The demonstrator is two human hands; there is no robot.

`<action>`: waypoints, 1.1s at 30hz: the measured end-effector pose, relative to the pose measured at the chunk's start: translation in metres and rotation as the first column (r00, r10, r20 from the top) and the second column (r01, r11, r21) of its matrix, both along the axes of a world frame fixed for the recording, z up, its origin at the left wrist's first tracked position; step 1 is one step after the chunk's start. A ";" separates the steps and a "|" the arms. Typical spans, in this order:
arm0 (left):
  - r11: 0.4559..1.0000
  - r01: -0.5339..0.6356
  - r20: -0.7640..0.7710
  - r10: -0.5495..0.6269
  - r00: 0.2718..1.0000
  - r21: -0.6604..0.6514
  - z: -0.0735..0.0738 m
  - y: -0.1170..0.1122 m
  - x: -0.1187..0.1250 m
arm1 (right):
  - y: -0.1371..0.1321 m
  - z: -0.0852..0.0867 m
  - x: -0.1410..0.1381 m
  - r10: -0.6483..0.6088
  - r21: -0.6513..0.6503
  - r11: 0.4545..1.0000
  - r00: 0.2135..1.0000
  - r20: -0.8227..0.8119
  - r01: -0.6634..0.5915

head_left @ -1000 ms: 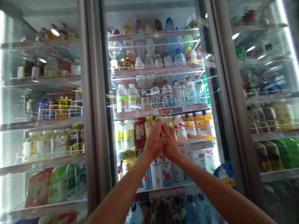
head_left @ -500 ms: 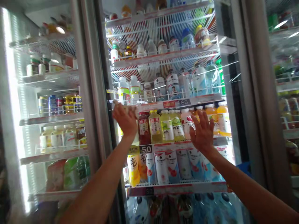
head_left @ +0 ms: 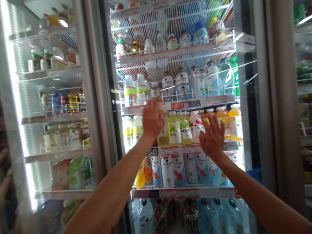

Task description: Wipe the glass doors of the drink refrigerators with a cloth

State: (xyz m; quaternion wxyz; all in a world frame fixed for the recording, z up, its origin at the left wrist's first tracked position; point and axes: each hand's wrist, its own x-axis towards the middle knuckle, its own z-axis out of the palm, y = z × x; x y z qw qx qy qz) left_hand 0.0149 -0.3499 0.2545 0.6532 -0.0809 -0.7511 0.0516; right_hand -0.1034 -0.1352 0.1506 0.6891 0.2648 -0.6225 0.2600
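Observation:
My left hand (head_left: 152, 118) is raised in front of the lit drinks fridge, its fingers curled at the price rail (head_left: 192, 104) of an upper shelf. It may be gripping something pale, but I cannot make it out. It covers a bottle in the row of yellow-green drink bottles (head_left: 174, 128). My right hand (head_left: 212, 138) is flat with its fingers spread, over the pink and orange bottles (head_left: 232, 122) of the same row. Whether the hands touch glass or the bottles I cannot tell.
White labelled bottles (head_left: 179, 169) fill the shelf below and large bottles (head_left: 146, 214) stand at the bottom. A metal door frame (head_left: 95, 97) separates a second fridge (head_left: 56, 107) of cans and bottles on the left. Another frame (head_left: 278, 97) stands at the right.
My hands were pressed together at mid shelf, then parted. The left hand swung out left and has now come back right along the price rail; the right hand has stayed spread.

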 end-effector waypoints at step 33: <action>0.989 -0.143 -0.172 0.136 0.976 -0.032 -0.073 -0.068 0.041 | 0.002 -0.009 -0.004 0.065 -0.053 0.996 0.997 -0.050 -0.068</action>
